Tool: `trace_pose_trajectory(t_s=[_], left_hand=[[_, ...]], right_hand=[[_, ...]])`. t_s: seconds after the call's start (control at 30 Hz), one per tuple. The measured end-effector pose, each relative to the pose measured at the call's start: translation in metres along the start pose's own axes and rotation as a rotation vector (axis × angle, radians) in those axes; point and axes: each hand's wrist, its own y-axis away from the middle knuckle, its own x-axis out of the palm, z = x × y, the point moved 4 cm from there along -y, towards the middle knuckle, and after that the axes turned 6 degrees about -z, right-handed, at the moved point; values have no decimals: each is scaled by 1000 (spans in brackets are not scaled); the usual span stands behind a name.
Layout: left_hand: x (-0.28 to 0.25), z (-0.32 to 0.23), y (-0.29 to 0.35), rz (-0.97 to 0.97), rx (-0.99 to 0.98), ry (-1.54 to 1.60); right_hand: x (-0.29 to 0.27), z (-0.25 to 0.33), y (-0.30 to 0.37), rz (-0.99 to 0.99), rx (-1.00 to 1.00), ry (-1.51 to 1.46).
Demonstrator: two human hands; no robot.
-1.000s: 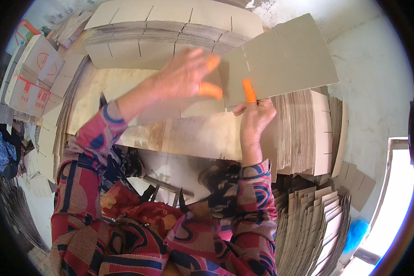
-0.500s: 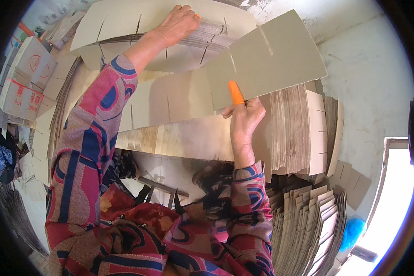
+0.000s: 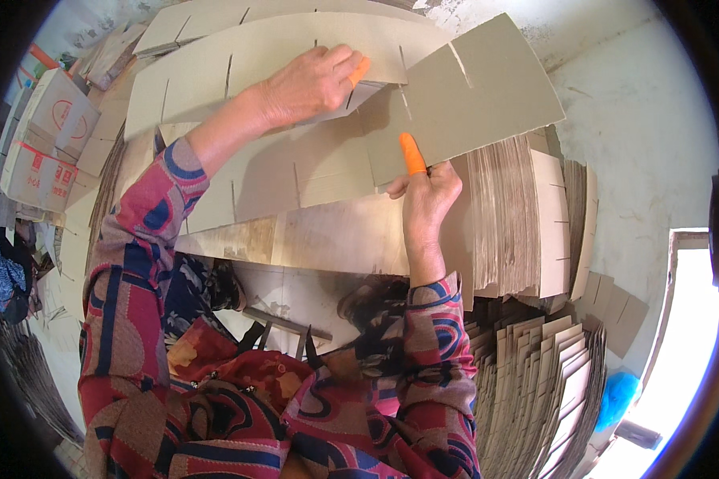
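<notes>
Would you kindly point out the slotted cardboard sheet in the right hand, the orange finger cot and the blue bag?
Slotted cardboard sheet [image 3: 487, 96], head view, flat face.
Orange finger cot [image 3: 412, 153], head view, mid-length.
Blue bag [image 3: 617, 397], head view, middle.
</notes>
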Motion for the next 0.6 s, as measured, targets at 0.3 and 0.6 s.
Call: trace_pose_trajectory(t_s=[0.3, 0.6], left_hand=[[-9, -29, 13, -33, 31, 56], [-15, -42, 16, -33, 51, 68]], right_hand=[[-8, -2, -7, -12, -84, 117], [-20, 11, -9, -53, -135, -3]])
